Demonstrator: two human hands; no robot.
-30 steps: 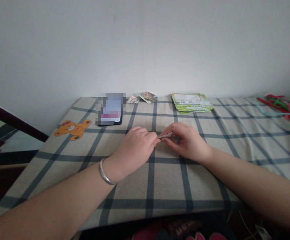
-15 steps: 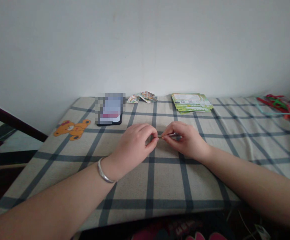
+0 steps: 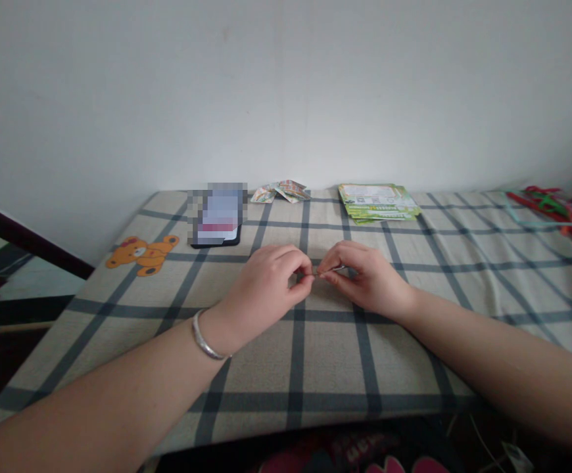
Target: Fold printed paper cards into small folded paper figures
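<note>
My left hand (image 3: 271,279) and my right hand (image 3: 365,272) meet fingertip to fingertip just above the checked tablecloth. Between them is a thin, flat piece of paper (image 3: 338,268), seen edge-on and mostly covered by the fingers. It looks folded, though its print and full shape are hidden. Thumb and index finger of my left hand pinch its left end. The right hand's thumb and fingers press on it from the other side. A silver bangle (image 3: 203,336) circles my left wrist.
Along the wall lie a phone (image 3: 219,217) with a blurred screen, folded printed paper pieces (image 3: 282,192) and a stack of green printed leaflets (image 3: 379,202). Red, green and pale blue ribbons (image 3: 562,213) lie at the far right. A bear picture (image 3: 143,255) marks the tablecloth (image 3: 246,387).
Both hands stay in nearly the same place. The fingertips have shifted slightly along the paper, the left ones a little to the right, and less of the paper shows between them.
</note>
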